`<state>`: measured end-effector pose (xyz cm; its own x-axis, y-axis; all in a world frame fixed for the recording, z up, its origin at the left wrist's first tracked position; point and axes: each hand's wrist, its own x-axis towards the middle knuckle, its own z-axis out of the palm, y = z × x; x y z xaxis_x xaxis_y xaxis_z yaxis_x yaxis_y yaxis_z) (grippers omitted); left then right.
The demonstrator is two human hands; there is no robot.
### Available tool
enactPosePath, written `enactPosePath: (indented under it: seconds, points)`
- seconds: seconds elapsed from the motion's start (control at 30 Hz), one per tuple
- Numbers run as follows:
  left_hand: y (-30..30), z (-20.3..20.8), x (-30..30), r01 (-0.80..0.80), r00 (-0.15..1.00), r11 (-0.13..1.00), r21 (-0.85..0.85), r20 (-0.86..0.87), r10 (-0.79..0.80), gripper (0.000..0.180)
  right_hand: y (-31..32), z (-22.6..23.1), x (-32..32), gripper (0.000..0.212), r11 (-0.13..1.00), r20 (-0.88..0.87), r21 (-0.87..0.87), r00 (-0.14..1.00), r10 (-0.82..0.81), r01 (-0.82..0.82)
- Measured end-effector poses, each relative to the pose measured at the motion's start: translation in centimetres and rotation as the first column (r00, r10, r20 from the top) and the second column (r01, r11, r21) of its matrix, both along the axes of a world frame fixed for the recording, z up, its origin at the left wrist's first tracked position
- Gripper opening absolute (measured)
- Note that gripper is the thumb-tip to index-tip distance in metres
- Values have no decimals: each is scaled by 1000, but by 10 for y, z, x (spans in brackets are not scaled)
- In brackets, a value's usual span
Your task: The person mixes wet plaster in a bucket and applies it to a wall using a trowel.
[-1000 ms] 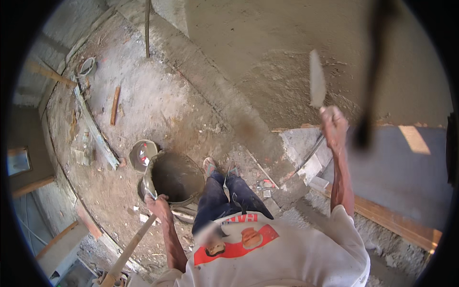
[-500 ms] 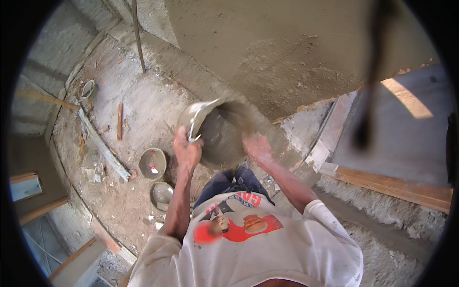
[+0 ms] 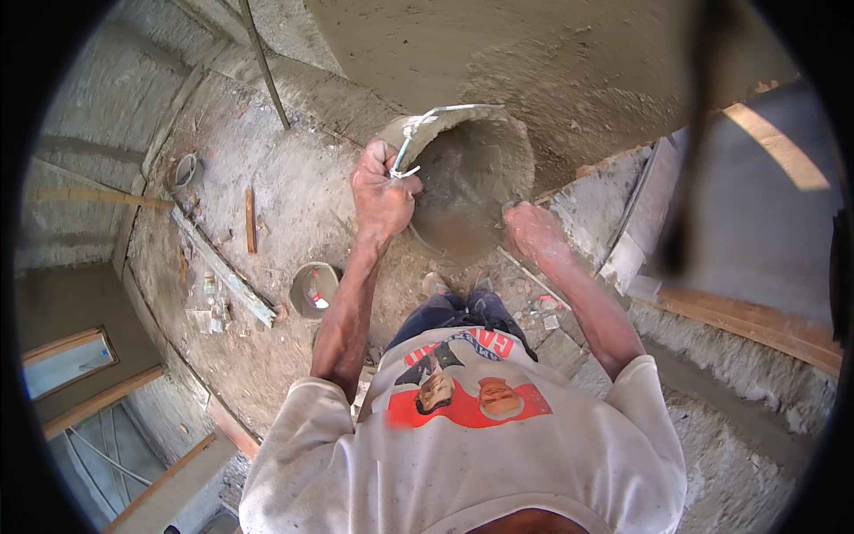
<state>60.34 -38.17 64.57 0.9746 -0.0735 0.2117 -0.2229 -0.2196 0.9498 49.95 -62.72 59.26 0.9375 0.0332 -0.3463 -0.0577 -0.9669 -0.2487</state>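
Between the bare left grip [image 3: 384, 191] and the bare right grip [image 3: 534, 233] sits the main piece of the action, a large, round, grey bucket caked with mortar [image 3: 514, 158], its wide mouth turned up toward the head view! The left grip is clenched at the bucket's near-left edge, fingers curled tight where a thin, pale wire handle [image 3: 445, 111] with white ties meets it; whether those fingers clasp the rim, the wire or both, I can't tell. From that grip the handle climbs away and arcs over to the right, along the far side of the mouth.

And here's the relation that counts: the bucket lies directly to the right of the left grip, and ahead and to the left of the right one. Its depth runs away from the viewer, with a lean that's hard to judge, so there's no saying whether its base touches the floor [image 3: 298, 191]. The left hand is the nearer, in firm contact. The right, fingers bent inward, hovers just beside the lower right rim; what it holds, if anything, is too blurred to call.

Behind and to the left of the left grip stands a small, round, grey bucket [image 3: 332, 280] with something red and white inside. Farther left lies a short, brown wooden strip [image 3: 251, 221], well apart from either hand.
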Motion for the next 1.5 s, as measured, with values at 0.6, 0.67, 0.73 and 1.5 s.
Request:
enactPosePath:
  seconds: [0.6, 0.67, 0.73, 1.5]
  points:
    - [45, -55, -32, -332, 905, 940, 80, -253, 341, 29, 26, -47, -15, 40, 928, -89, 360, 987, 135, -94]
    - [46, -29, -52, -398, 863, 889, 228, -237, 447, 29, 30, -20, -12, 39, 932, -69, 356, 993, 97, -66]
    - [65, -44, -66, -527, 795, 845, 95, -296, 529, 30, 39, 18, -5, 39, 919, 16, 384, 996, 91, -90]
    - [101, -123, -109, -533, 740, 844, 60, -450, 500, 35, -100, 74, -17, 30, 898, 207, 391, 932, -298, 201]
